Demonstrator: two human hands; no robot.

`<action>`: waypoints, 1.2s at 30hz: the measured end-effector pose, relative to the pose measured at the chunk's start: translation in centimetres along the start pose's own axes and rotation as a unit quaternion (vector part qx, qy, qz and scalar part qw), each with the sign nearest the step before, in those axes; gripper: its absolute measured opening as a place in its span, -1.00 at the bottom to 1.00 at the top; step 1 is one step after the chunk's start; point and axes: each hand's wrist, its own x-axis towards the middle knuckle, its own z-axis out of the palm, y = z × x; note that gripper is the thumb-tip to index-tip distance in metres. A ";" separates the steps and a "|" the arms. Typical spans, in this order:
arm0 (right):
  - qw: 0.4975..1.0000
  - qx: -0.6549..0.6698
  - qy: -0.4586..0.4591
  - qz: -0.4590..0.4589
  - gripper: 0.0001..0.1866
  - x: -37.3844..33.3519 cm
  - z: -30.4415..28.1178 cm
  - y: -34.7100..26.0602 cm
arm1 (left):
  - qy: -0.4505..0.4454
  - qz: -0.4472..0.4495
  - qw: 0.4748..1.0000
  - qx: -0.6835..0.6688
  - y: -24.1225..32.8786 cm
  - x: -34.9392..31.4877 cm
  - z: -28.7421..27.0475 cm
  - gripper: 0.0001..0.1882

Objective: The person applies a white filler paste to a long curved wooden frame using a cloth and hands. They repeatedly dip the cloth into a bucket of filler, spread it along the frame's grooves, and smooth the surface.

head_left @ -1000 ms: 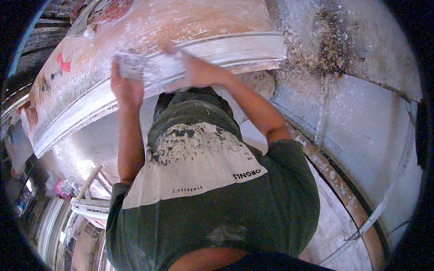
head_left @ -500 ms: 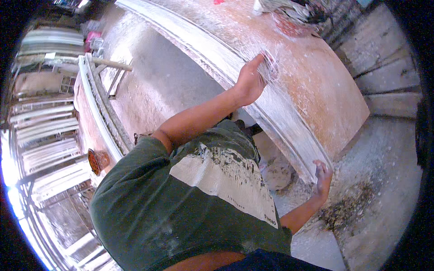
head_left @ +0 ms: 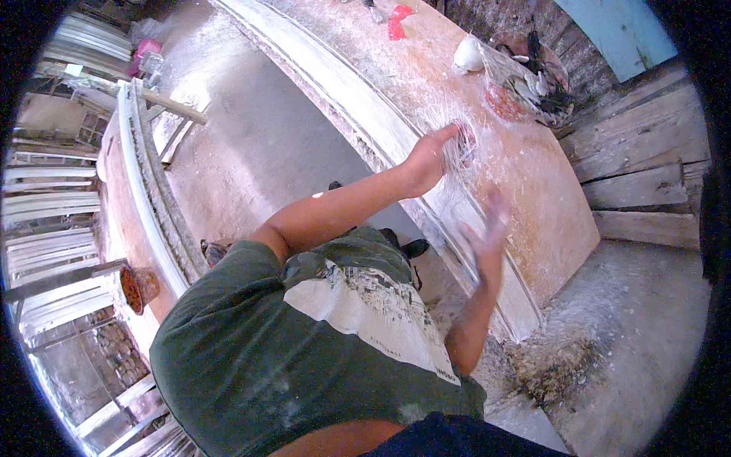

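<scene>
Grip, left hand: clenched on bundle of white fibres, splayed past thumb over worktop. Grip, right hand: blurred, looks released, fingers spread, touch unclear. Fibres: up-left of right hand. White strip: along worktop edge, long axis upper left to lower right, beneath both hands.

Brown tub over on the left, red scrap up top, weathered planks and pale-blue panel right!
</scene>
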 end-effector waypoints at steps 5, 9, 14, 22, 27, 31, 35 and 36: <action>0.995 0.082 -0.037 0.040 -0.37 10.5 13.3 -4.2 | -0.017 0.065 0.997 0.038 10.9 1.9 -4.7 -0.74; 1.000 -0.009 -0.012 0.000 -0.60 16.5 19.2 -6.8 | -0.017 0.169 0.983 0.075 24.3 3.7 -11.8 -0.72; 0.998 -0.032 0.055 -0.022 -0.76 21.6 27.6 -9.1 | -0.206 0.378 0.899 0.082 39.4 7.6 -22.7 -0.39; 0.889 -0.441 0.063 -0.105 -0.36 27.0 37.9 -3.6 | 0.007 0.444 0.894 0.052 59.2 14.0 -29.3 -0.76; 0.923 -0.366 -0.111 0.048 -0.10 28.1 36.6 -3.2 | 0.065 0.380 0.919 0.086 59.0 15.5 -32.5 -0.78; 0.960 -0.227 -0.118 0.112 -0.13 32.3 35.8 -8.0 | 0.149 0.300 0.942 0.033 53.4 15.2 -34.4 -0.62; 0.997 -0.018 -0.067 0.025 -0.25 38.2 40.3 -13.4 | 0.037 0.102 0.992 0.064 45.3 14.6 -30.0 -0.63; 0.997 0.029 -0.067 0.030 -0.27 39.3 41.6 -13.8 | 0.040 0.095 0.992 0.068 44.2 14.9 -28.9 -0.65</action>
